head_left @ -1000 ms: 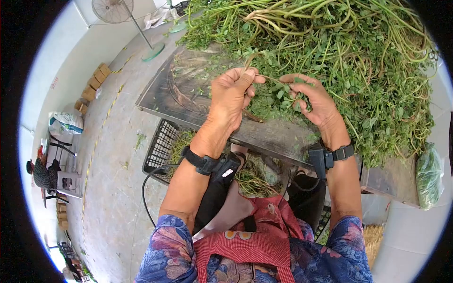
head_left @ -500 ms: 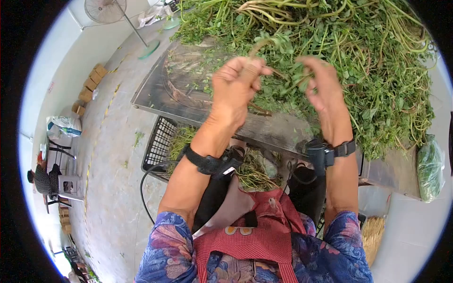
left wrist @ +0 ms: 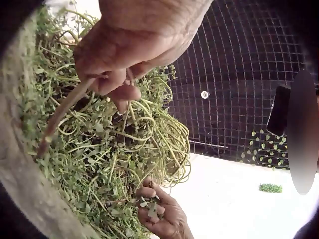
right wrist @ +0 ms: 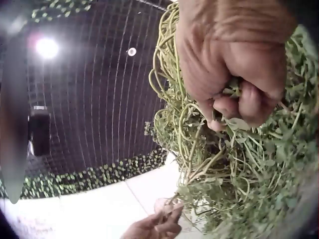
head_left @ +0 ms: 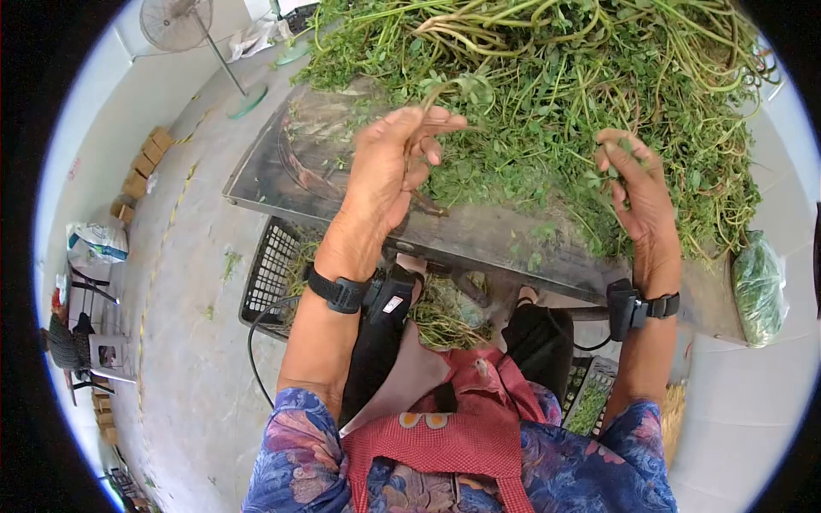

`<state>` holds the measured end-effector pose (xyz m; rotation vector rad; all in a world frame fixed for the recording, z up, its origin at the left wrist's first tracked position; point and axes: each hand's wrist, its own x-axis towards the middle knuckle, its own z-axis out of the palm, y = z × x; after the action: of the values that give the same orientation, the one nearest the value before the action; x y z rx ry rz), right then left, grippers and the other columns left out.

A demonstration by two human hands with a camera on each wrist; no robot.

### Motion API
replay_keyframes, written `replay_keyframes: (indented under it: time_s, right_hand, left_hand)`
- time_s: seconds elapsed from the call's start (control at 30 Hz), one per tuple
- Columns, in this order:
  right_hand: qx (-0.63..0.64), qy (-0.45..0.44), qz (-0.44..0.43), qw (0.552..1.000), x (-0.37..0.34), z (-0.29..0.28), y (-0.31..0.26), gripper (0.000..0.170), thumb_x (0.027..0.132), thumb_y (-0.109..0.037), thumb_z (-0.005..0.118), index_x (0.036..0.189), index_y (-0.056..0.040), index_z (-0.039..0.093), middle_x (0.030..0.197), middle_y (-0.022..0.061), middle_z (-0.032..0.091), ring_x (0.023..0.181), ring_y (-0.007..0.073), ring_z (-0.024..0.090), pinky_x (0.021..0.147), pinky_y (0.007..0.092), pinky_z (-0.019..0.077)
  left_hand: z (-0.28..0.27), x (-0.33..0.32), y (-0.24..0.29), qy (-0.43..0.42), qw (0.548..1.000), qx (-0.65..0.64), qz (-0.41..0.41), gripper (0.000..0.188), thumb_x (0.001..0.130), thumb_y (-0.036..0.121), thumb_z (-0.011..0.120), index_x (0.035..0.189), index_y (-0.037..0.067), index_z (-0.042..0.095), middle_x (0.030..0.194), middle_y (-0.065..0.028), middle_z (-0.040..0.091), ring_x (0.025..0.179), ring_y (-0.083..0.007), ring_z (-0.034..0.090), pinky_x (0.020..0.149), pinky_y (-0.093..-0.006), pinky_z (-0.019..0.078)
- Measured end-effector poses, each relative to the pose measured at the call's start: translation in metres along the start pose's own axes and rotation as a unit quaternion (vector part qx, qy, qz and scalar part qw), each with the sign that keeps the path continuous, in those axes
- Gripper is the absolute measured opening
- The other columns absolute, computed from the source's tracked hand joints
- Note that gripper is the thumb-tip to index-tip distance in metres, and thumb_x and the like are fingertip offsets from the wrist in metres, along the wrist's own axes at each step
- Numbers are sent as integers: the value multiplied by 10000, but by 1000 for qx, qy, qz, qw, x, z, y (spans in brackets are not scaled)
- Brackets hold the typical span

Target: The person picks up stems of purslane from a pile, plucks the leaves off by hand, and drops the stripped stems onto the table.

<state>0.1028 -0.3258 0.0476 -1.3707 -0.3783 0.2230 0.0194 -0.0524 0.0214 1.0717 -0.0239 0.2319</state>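
My left hand pinches a brownish plant stem between thumb and fingers, over the near edge of the table. The stem's upper part bends over to the right, in front of the green heap. Well apart to the right, my right hand has its fingers curled around a small leafy sprig. In the right wrist view, green leaves poke out below the curled fingers. Behind both hands lies a big heap of leafy green stems.
The heap spreads across a dark wooden table. Under it stand a black crate and a pile of stems. A filled green plastic bag sits at the right. To the left are a standing fan and cardboard boxes.
A second ago my hands were close together with a stem running between them. They have since drawn apart, left hand leftward with the stem, right hand rightward with the leafy sprig.
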Motion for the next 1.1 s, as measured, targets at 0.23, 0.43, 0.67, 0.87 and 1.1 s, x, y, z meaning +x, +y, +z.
replay_keyframes:
  time_s: [0.23, 0.43, 0.67, 0.87, 1.1]
  right_hand:
    - [-332, -34, -90, 938, 18, 11, 12, 155, 801, -172, 688, 838, -26, 652, 805, -3, 618, 753, 71, 520, 732, 250, 414]
    - [-337, -34, -195, 921, 11, 59, -1, 159, 780, -135, 685, 855, 3, 658, 818, 31, 662, 790, 87, 570, 760, 251, 444]
    - [-377, -87, -290, 875, 11, 86, -8, 155, 759, -55, 657, 911, -24, 658, 842, 86, 668, 781, 171, 624, 739, 276, 469]
    - [-373, -107, -308, 868, 16, 89, 14, 165, 739, -42, 664, 904, -36, 663, 820, 123, 657, 741, 227, 634, 695, 291, 479]
    - [-419, -89, -309, 850, 9, 91, 17, 110, 732, -56, 653, 834, -13, 652, 738, 129, 639, 674, 239, 624, 635, 302, 474]
  left_hand:
    - [2, -2, -2, -29, 998, 53, 21, 205, 911, 197, 521, 952, 15, 605, 965, -119, 656, 563, -31, 482, 379, -141, 283]
    - [8, -6, -2, -42, 995, 88, -9, 175, 882, 185, 575, 921, 22, 628, 863, -70, 674, 553, -21, 462, 438, -137, 337]
    - [12, -8, -3, -67, 988, 133, 32, 196, 899, 188, 547, 933, 16, 634, 785, -36, 655, 548, -27, 443, 456, -149, 330]
    - [14, -11, 0, -83, 990, 117, 14, 206, 909, 216, 540, 926, 35, 638, 749, -14, 639, 547, -14, 442, 444, -144, 303]
    - [19, -10, -8, -62, 987, 150, 16, 204, 895, 225, 566, 915, 35, 637, 727, -5, 634, 550, -11, 445, 443, -139, 295]
